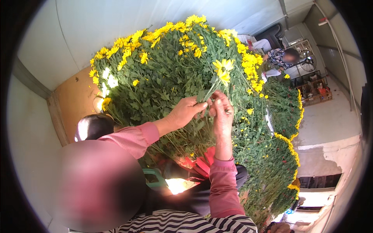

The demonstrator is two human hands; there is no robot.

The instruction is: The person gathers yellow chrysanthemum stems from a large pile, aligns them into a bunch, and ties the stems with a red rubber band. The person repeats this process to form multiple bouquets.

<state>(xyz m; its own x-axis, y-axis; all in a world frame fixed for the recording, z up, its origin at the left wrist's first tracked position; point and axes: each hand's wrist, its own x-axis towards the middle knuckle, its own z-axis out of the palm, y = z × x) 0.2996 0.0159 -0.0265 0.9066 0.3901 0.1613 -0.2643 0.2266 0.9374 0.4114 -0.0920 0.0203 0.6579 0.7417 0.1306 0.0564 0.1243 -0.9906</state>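
Note:
My left hand (185, 112) is closed round the green stems of a small bunch of yellow chrysanthemums (224, 70), thumb lying along them. The blooms point up and away, above both hands. Close beside it, my right hand (222, 114) has its fingers curled in, and a thin bit of green stem shows at its palm. Its fingertips are near the bunch's stems; exactly what they pinch is partly hidden. Behind and under the hands lies a large heap of cut chrysanthemums (155, 83), leafy stems toward me and yellow heads along the far edge.
Red strips (204, 163) and a green plastic stool (154, 178) are near my legs. More flower heaps (268, 171) stretch along the right. At the far right another person (280, 58) sits by the flowers, near a rack (316, 91). A pale wall (116, 23) rises behind the heap.

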